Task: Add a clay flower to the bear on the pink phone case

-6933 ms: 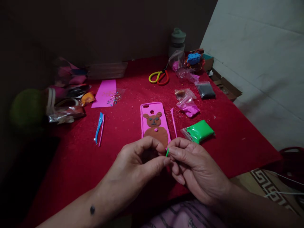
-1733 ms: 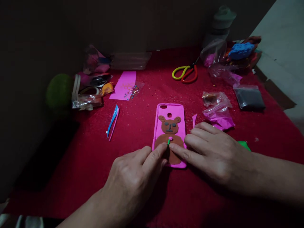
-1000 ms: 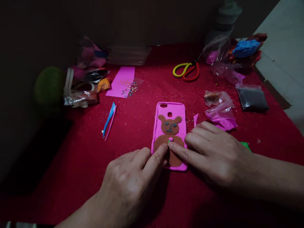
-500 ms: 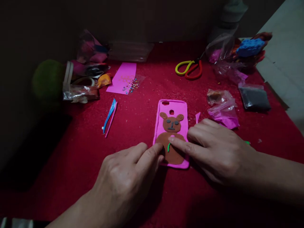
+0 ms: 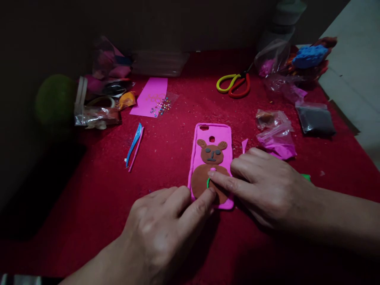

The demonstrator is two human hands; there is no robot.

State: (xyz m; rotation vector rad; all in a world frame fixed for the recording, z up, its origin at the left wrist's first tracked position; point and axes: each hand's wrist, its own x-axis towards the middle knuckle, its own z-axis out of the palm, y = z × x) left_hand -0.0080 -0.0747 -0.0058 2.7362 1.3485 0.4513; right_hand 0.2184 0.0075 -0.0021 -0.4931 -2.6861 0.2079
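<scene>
On pink phone case, brown clay bear, curved green strip

I sit at a table covered in a red, speckled cloth that fills most of my view. Behind its far edge stands a dark wall, nearly black. Past the table's right edge lies a pale floor, the brightest patch here. The light is dim, and the table's left edge sinks into shadow.
</scene>
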